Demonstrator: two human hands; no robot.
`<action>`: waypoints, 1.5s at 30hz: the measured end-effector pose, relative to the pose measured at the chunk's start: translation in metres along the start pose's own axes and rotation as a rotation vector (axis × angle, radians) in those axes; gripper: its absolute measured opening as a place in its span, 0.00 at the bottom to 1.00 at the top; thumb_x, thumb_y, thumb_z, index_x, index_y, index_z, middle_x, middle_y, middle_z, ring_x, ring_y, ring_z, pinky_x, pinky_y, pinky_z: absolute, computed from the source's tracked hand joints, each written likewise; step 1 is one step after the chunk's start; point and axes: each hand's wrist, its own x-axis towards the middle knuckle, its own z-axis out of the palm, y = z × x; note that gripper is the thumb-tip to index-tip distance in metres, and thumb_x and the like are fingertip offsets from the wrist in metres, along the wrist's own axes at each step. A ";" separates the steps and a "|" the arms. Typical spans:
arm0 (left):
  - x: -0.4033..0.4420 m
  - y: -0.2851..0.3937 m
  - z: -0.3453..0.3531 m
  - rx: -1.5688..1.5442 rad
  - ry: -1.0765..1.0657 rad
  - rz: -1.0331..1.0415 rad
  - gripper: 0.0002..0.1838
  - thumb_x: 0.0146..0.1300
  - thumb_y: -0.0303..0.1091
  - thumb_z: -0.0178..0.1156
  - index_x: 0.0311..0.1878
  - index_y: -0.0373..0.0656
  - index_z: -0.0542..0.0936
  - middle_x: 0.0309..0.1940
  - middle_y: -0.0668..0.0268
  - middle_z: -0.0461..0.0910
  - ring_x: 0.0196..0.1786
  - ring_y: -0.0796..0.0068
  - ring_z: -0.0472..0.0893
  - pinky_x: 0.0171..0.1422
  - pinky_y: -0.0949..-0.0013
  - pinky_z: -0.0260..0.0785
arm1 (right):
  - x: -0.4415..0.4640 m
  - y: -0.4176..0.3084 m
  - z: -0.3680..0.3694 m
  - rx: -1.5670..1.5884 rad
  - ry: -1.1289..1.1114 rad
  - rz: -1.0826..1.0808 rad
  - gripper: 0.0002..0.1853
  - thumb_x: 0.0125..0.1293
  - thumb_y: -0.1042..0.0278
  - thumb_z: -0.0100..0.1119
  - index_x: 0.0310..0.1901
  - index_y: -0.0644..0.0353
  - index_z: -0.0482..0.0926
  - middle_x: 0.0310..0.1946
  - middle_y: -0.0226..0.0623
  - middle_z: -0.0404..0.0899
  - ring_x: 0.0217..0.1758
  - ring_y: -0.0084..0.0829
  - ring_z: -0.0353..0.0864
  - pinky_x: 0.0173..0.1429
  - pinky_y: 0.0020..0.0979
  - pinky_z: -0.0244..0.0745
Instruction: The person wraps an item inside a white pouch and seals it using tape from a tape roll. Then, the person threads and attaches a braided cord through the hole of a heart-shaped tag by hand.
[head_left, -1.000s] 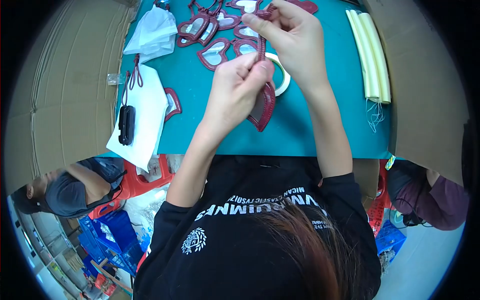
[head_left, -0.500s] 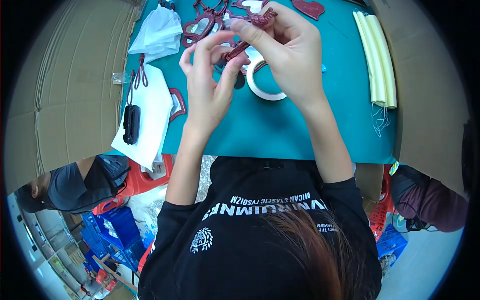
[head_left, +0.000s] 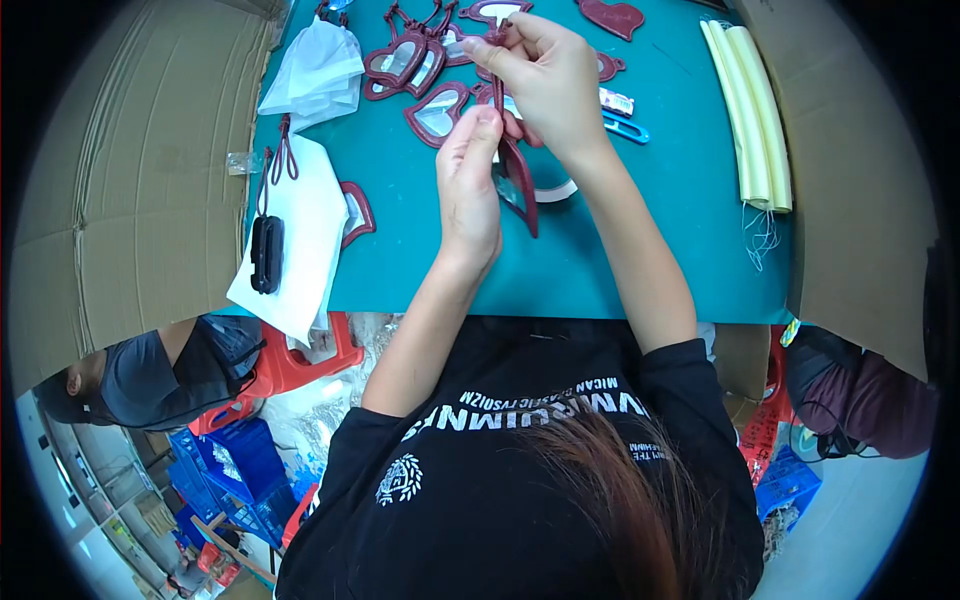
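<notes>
My left hand (head_left: 472,190) is closed, pinching the base of a dark red cord (head_left: 498,92) where it meets a dark red heart-shaped pendant. That pendant (head_left: 520,190) hangs edge-on below the fingers, tilted, with a clear or shiny inner panel. Higher up, my right hand (head_left: 560,85) grips the cord's other end between thumb and fingers, so the cord runs fairly straight between both hands. Partly hidden behind the pendant and right forearm is a white tape roll (head_left: 557,192). More heart-shaped pendants (head_left: 437,112) lie just beyond my hands.
A blue utility knife (head_left: 627,128) lies right of my right hand. White sheets (head_left: 300,225) with a black case (head_left: 266,255) lie at left, near translucent bags (head_left: 315,70). Pale yellow rolls (head_left: 745,120) lie at right. Cardboard walls (head_left: 150,170) flank the green table (head_left: 400,290).
My left hand has moved right and turned, and my right hand has shifted slightly left. The braided cord is now drawn out lengthwise, and the pendant hangs in view below my left fingers.
</notes>
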 end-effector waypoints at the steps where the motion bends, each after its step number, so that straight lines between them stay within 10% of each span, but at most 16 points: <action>1: 0.000 -0.005 -0.001 -0.042 -0.002 -0.032 0.15 0.72 0.39 0.46 0.34 0.40 0.74 0.25 0.69 0.76 0.30 0.83 0.72 0.38 0.77 0.62 | 0.000 0.011 0.002 -0.066 0.035 -0.082 0.15 0.58 0.65 0.68 0.23 0.61 0.72 0.13 0.21 0.65 0.17 0.12 0.61 0.21 0.21 0.51; 23: 0.027 0.021 -0.064 0.389 -0.104 0.023 0.14 0.67 0.37 0.54 0.31 0.36 0.78 0.20 0.77 0.70 0.24 0.92 0.65 0.25 0.81 0.54 | 0.003 0.030 0.029 -0.007 -0.012 -0.008 0.11 0.59 0.65 0.66 0.35 0.63 0.78 0.19 0.26 0.74 0.21 0.13 0.65 0.24 0.20 0.58; 26: 0.047 0.031 -0.098 0.624 -0.057 -0.056 0.18 0.65 0.46 0.57 0.41 0.36 0.79 0.25 0.69 0.76 0.32 0.82 0.73 0.38 0.74 0.64 | 0.008 0.033 0.032 -0.011 -0.209 0.126 0.14 0.58 0.64 0.66 0.44 0.61 0.79 0.23 0.27 0.76 0.21 0.14 0.67 0.25 0.20 0.61; 29: 0.057 0.026 -0.137 1.644 0.111 0.493 0.27 0.59 0.54 0.59 0.49 0.39 0.77 0.41 0.61 0.80 0.52 0.64 0.74 0.59 0.55 0.59 | -0.002 0.051 0.036 -0.288 -0.310 0.026 0.24 0.56 0.61 0.66 0.54 0.58 0.76 0.38 0.35 0.80 0.31 0.24 0.77 0.36 0.26 0.73; 37: -0.024 0.043 -0.173 1.879 -0.194 0.260 0.30 0.54 0.51 0.61 0.57 0.45 0.73 0.56 0.63 0.72 0.71 0.56 0.58 0.72 0.37 0.32 | -0.016 0.078 0.032 -0.863 -0.386 -0.433 0.32 0.54 0.63 0.66 0.61 0.57 0.68 0.55 0.44 0.73 0.59 0.42 0.72 0.64 0.38 0.66; 45: -0.006 0.057 -0.174 2.003 -0.633 0.294 0.39 0.43 0.41 0.68 0.62 0.45 0.68 0.58 0.60 0.69 0.72 0.52 0.56 0.73 0.32 0.26 | -0.004 0.038 0.018 -0.760 -0.731 0.004 0.35 0.54 0.61 0.68 0.62 0.57 0.66 0.56 0.44 0.73 0.60 0.43 0.72 0.63 0.38 0.68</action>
